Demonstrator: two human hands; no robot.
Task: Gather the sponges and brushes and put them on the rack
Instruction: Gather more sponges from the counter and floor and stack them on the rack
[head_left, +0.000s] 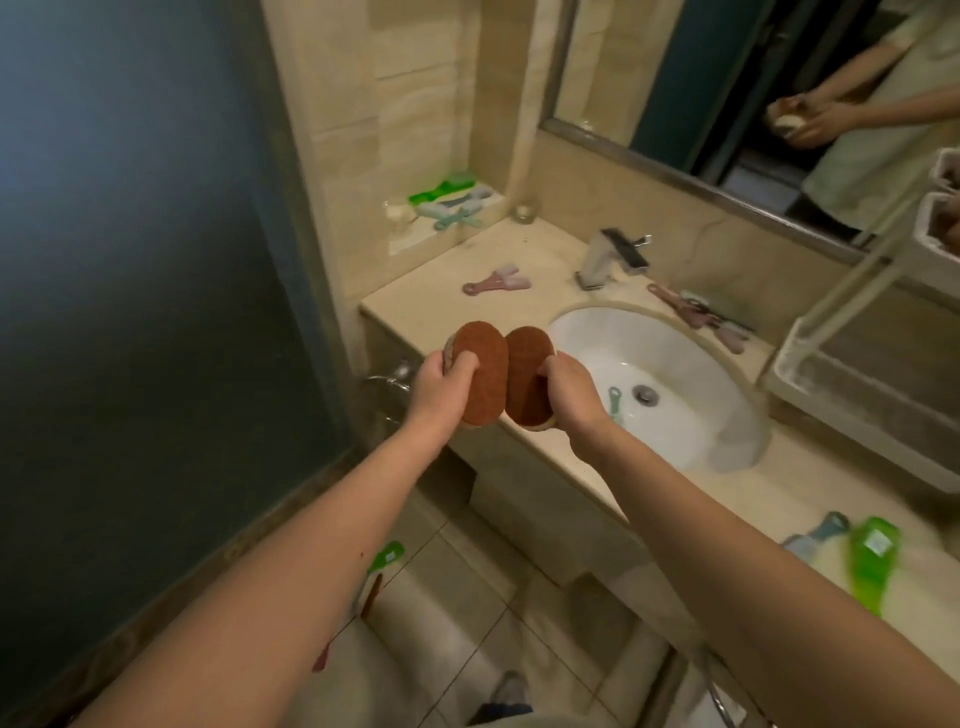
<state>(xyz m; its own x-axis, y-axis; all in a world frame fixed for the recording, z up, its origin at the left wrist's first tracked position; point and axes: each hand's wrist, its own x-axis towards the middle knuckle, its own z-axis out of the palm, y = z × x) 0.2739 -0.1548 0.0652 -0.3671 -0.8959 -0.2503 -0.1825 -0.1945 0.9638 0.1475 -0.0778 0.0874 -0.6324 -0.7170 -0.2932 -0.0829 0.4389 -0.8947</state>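
Two sponges in hand, rack to the side. The left grip (439, 382) is clenched round the left sponge (483, 374), and the right grip (571, 389) round the right sponge (527, 379). Both brown ovals are raised above the front edge of the table (426, 296), side by side and nearly touching. We read the long axis of each as running roughly 12 to 6 o'clock.

The white rack (795, 358) stands on the table well apart from the grips, at about 3 o'clock of the right grip, and its upper tiers climb towards 2 o'clock at the frame edge. We judge the right grip the nearer. The left sponge has to cross the same way.

Between the grips and the rack lies the sink (675, 353), with a small green brush (614, 405) in the bowl near the drain. The tap (613, 260) stands at 1 o'clock, clear of a straight path.

Other brushes remain ungathered:
- a pink brush (496, 283) at 12 o'clock
- a cluster of brushes (696, 317) behind the sink
- a green brush (872, 561) at 4 o'clock, near the table's front

We expect the rack's front rim to be the only thing to clear.
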